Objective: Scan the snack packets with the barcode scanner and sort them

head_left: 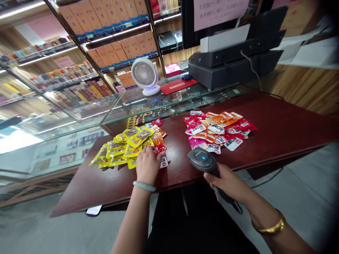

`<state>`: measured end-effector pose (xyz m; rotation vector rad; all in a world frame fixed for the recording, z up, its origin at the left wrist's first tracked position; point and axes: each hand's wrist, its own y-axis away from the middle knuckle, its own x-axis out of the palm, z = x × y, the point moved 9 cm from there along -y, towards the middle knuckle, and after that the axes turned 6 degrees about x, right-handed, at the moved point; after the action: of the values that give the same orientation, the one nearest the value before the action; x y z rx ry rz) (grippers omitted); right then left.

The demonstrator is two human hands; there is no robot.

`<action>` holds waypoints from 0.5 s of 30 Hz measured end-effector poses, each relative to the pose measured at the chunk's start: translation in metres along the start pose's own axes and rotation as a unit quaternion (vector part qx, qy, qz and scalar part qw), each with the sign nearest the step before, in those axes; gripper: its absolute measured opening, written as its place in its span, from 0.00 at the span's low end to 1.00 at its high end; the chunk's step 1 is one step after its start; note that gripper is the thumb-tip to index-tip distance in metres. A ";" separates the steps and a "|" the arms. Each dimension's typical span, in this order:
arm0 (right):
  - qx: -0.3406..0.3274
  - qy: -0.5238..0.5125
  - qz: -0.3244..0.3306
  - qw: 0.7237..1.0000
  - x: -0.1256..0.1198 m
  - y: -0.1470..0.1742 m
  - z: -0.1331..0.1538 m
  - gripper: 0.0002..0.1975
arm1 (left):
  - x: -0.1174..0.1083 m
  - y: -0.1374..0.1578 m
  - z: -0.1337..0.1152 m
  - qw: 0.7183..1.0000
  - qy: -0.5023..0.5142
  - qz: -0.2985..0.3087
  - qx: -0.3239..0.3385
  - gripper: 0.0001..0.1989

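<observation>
My right hand (230, 181) is wrapped around the handle of a dark barcode scanner (202, 159) with a blue light on top, its head pointing at the table. My left hand (148, 163) rests at the near right edge of a pile of yellow snack packets (124, 148), thumb apart from the fingers. Its fingertips touch the pile and are partly hidden. Red and orange snack packets (159, 140) lie beside these yellow ones. A second heap of red, orange and pink snack packets (215, 130) lies beyond the scanner.
The dark red wooden table (280, 120) meets a glass display counter (119, 114). On the counter stand a white fan (145, 76), a red mat (178, 86) and black till equipment (233, 67) with a cable. Stocked shelves (116, 31) rise behind.
</observation>
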<state>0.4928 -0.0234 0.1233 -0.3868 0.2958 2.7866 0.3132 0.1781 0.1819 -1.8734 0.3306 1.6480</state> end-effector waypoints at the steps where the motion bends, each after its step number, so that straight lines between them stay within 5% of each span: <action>1: -0.003 0.005 0.004 1.000 0.004 -0.002 0.001 0.21 | 0.001 0.008 0.007 0.999 -0.042 0.018 -0.012 0.24; 8: -0.029 0.019 0.038 0.999 0.024 -0.006 0.010 0.23 | 0.016 0.024 0.008 0.992 -0.102 0.068 -0.008 0.27; 15: -0.033 0.015 0.042 0.998 0.030 -0.014 0.022 0.20 | 0.034 0.023 -0.009 0.990 0.069 0.114 0.034 0.21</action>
<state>0.4647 0.0037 0.1323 -0.4408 0.2329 2.8806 0.3140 0.1613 0.1431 -1.9620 0.6725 1.6328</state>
